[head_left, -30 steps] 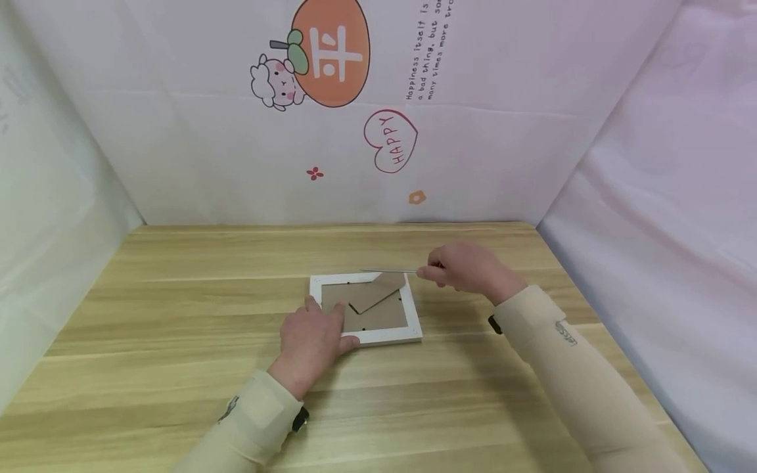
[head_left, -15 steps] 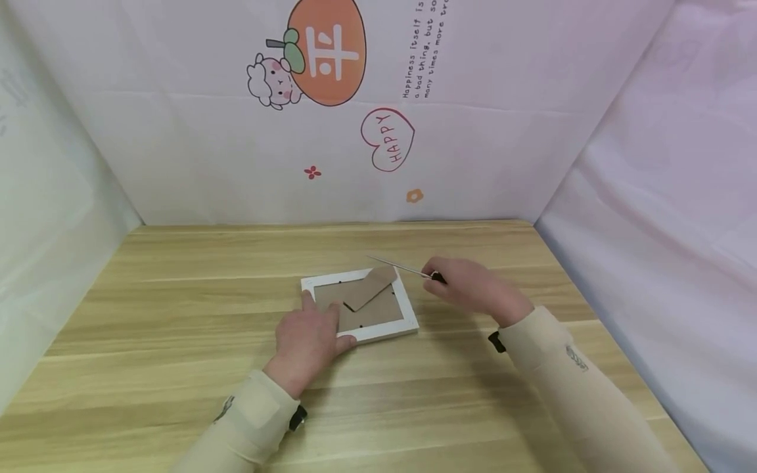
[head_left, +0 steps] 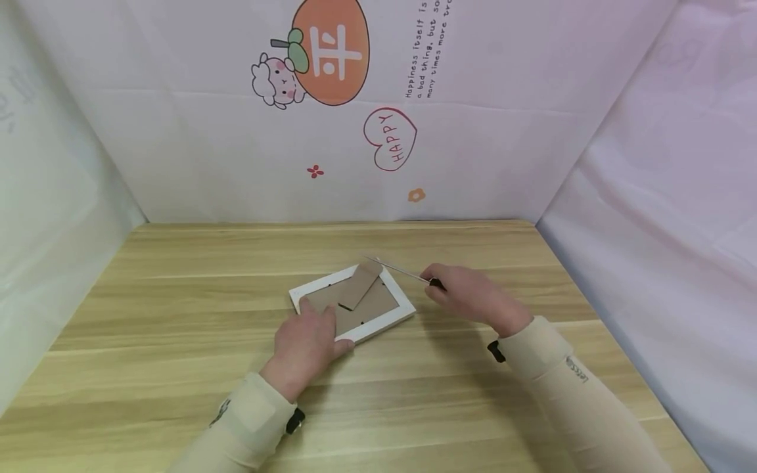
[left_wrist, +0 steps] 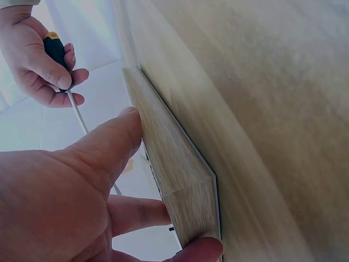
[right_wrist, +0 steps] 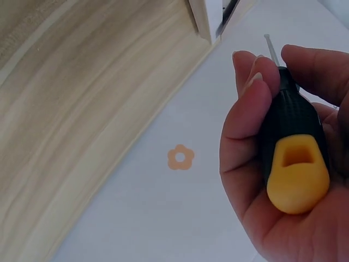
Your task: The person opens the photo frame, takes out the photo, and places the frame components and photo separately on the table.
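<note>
A white-edged picture frame (head_left: 372, 314) lies back up on the table, turned at an angle, its brown backing showing. Across that backing slants a brown easel stand (head_left: 361, 284). My left hand (head_left: 304, 343) holds the frame's near left corner, fingers over the back and thumb (left_wrist: 117, 136) along the side edge. In my right hand (head_left: 473, 295) is a screwdriver (right_wrist: 292, 131) with a black and yellow handle, gripped in curled fingers. Its thin metal shaft points left, and the tip overlaps the far end of the stand in the head view.
The wood-grain table (head_left: 177, 394) ends at a white printed backdrop (head_left: 473, 157) behind. White cloth walls (head_left: 668, 230) rise on the right and left. Small dark tabs (head_left: 362, 323) sit along the frame's inner edge.
My left hand has turned the picture frame counter-clockwise, its right side swinging away from me. The screwdriver has tilted, its tip now farther back, and my right hand has shifted slightly nearer me.
</note>
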Motion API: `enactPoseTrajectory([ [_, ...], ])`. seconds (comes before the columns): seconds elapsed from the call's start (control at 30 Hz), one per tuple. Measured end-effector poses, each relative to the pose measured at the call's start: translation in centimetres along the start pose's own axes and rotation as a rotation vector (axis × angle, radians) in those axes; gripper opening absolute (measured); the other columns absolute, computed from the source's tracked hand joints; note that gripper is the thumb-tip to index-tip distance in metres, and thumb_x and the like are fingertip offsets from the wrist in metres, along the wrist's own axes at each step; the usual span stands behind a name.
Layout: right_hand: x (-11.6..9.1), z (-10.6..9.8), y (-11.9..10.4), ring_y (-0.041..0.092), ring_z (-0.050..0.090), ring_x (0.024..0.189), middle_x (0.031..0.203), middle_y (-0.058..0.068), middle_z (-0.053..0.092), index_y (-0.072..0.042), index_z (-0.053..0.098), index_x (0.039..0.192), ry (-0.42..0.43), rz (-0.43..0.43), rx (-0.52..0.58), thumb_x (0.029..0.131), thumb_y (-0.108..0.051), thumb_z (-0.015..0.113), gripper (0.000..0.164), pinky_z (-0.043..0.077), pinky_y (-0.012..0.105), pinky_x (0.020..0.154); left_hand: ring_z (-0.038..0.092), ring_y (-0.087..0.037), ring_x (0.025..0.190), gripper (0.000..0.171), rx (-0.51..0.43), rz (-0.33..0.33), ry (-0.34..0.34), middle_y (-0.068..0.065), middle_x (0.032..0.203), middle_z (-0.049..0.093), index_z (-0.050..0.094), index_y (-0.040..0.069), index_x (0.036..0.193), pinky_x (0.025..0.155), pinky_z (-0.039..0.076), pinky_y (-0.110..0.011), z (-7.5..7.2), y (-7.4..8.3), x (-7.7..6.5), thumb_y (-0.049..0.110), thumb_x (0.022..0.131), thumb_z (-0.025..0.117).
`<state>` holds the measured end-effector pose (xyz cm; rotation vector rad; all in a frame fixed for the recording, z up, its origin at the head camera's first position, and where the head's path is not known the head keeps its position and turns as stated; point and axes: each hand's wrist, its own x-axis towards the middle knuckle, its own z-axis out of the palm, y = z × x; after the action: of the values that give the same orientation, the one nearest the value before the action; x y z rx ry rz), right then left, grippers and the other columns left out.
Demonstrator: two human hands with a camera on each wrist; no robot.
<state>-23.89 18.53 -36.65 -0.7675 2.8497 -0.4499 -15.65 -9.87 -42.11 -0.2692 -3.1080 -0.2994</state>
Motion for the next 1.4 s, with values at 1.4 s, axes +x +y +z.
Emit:
enactPoseTrajectory([
  [1.4, -0.8, 1.3, 0.5, 0.012, 0.052, 0.072, 0.083, -0.004, 0.058, -0.009, 0.064, 0.114, 0.057, -0.05, -0.017, 0.096, -0.021, 0.053, 0.024, 0.047, 0.035, 0.071, 0.055, -0.027, 0.058, 0.093, 0.129, -0.063, 0.007, -0.026, 0.087, 0.057, 0.059, 0.002, 0.132, 0.046, 0.049, -0.039, -0.2, 2.2, -0.9, 0.07, 0.07, 0.07],
])
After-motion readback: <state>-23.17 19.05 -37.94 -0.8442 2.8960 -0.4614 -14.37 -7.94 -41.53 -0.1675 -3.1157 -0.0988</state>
